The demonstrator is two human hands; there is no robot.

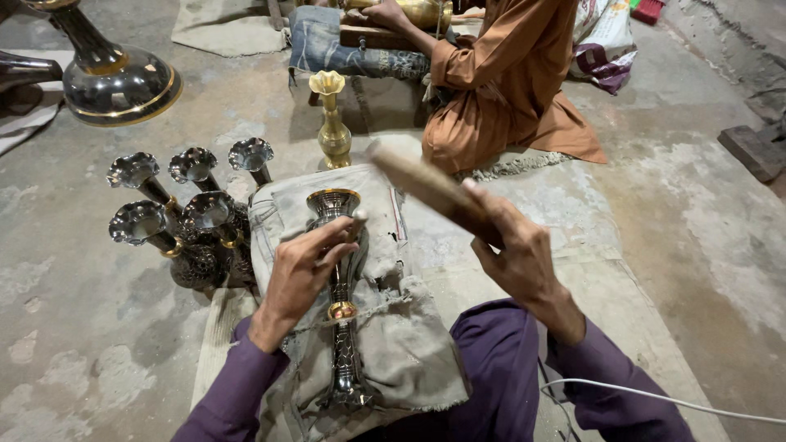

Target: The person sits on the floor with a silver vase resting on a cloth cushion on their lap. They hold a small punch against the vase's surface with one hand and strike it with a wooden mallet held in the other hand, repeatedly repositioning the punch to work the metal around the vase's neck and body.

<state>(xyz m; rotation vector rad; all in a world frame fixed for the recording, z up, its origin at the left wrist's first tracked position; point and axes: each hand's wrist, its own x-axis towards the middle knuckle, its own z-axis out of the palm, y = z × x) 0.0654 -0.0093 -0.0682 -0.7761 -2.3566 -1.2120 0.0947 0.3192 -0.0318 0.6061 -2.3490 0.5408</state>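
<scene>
A dark engraved metal vase with gold bands lies on a worn grey cloth across my lap, mouth pointing away from me. My left hand grips its neck just below the flared rim. My right hand is raised to the right of the vase and holds a wooden stick, blurred, angled up and left over the cloth.
Several dark fluted vases stand on the concrete floor at the left. A brass vase stands ahead. A person in an orange garment sits beyond it. A large dark vase base is at the top left. A white cable runs at the lower right.
</scene>
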